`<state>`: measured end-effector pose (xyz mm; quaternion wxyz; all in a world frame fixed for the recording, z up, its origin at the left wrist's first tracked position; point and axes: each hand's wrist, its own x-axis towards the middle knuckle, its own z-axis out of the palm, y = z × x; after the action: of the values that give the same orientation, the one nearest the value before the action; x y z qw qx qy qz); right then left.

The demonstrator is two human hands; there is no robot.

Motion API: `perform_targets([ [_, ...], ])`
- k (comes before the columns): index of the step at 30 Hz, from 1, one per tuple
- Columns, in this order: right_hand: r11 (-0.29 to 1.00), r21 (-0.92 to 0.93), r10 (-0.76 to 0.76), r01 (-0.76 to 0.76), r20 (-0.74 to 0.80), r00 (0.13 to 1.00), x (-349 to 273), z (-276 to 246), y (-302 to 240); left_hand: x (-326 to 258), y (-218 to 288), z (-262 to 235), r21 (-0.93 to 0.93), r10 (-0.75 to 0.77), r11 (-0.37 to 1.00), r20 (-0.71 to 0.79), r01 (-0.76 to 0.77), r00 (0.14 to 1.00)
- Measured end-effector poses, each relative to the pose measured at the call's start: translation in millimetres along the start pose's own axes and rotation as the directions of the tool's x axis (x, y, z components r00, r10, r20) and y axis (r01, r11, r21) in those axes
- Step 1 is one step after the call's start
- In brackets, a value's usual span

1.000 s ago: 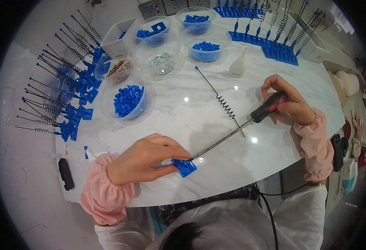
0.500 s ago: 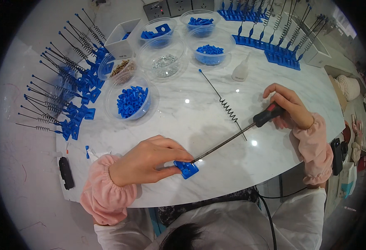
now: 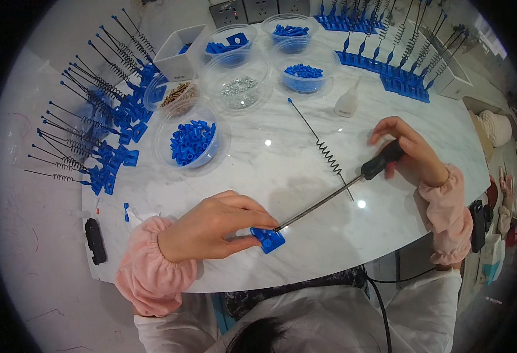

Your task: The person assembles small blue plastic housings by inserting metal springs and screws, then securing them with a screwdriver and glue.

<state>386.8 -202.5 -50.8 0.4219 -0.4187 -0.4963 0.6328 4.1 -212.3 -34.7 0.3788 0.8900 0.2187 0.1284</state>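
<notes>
My left hand [image 3: 217, 226] pinches a small blue plastic bracket [image 3: 268, 240] against the white marbled table, near its front edge. A long screwdriver [image 3: 323, 201] slants across from the right, its tip meeting the bracket by my left fingertips. Around its black handle, my right hand [image 3: 410, 147] has its fingers curled, the forefinger raised and bent. Whatever the tip bears on is too small to make out. Just beyond the shaft lies a black wire with a coiled middle [image 3: 329, 156] and a blue bead at its far end; the screwdriver crosses over its near end.
Clear tubs hold blue cone-shaped caps [image 3: 192, 143], brass-coloured screws [image 3: 179, 94], silver bits [image 3: 239, 86] and blue beads [image 3: 303, 71]. Spring-wire assemblies on blue bases line the left [image 3: 123, 126] and back right [image 3: 406, 85]. A squeeze bottle [image 3: 347, 101] stands behind the wire. A black tool [image 3: 95, 242] lies far left.
The screwdriver's handle has turned in my right hand, with the red patch gone from sight. My left hand stays on the bracket. The whole view has shifted slightly.
</notes>
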Motion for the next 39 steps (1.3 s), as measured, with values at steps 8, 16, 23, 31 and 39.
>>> perform_targets([
  [8,0.976,-0.146,0.178,-0.163,0.097,0.979,-4.4,-11.0,-12.3,-1.7,1.3,-0.4,-0.004,-0.026,1.000,0.003,0.026,1.000],
  [16,0.950,-0.212,0.237,-0.228,0.013,0.972,-7.4,-2.9,-19.4,-1.2,1.5,1.3,0.012,0.010,1.000,-0.030,-0.010,1.000],
  [23,0.937,-0.260,-0.174,0.233,0.230,0.958,-0.7,-19.9,0.0,2.7,0.9,0.2,0.002,0.002,1.000,-0.018,-0.002,1.000],
  [31,0.971,-0.158,0.195,-0.182,0.067,0.979,-4.8,-13.4,-9.3,1.5,1.9,1.2,0.012,0.002,1.000,-0.032,-0.002,0.999],
  [39,0.962,-0.271,0.073,-0.016,0.201,0.977,-7.1,-18.4,-13.5,1.0,3.4,0.7,0.008,-0.024,1.000,-0.018,0.024,1.000],
])
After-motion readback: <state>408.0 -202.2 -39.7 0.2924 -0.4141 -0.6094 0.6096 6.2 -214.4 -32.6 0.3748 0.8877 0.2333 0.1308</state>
